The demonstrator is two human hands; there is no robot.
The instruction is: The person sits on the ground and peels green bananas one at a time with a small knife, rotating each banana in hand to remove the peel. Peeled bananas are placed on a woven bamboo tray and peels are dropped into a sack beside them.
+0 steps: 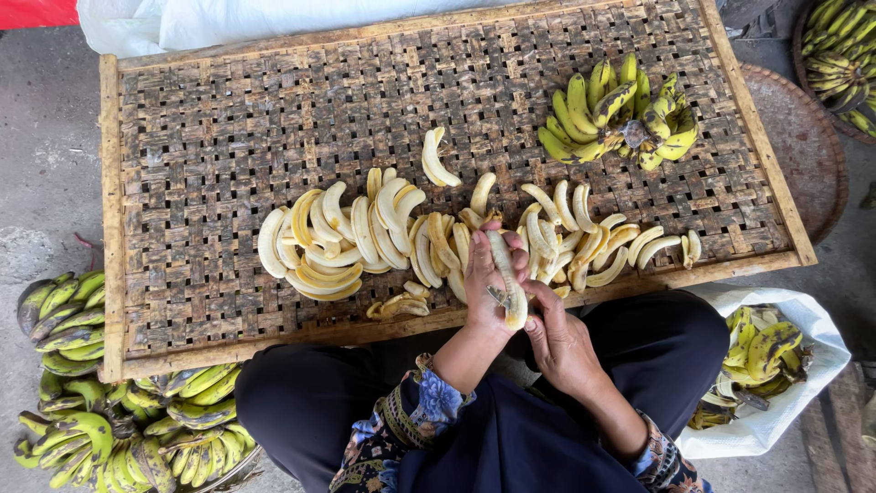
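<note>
My left hand (485, 290) is closed round a peeled pale banana (507, 274), held just above the near edge of a woven bamboo tray (228, 137). My right hand (558, 340) sits right beside it, fingers pinched on a small metal blade (497, 295) that rests against the banana. Several peeled bananas (347, 237) lie in a row across the near part of the tray, more of them to the right (593, 242). A bunch of unpeeled yellow-green bananas (620, 114) lies on the tray's far right.
Green-yellow banana bunches (100, 402) are heaped on the floor at the left. A white sack (776, 402) of banana peels stands at the right. A round woven tray (803, 137) and more bananas (844, 55) lie at the far right. My knees are under the tray's near edge.
</note>
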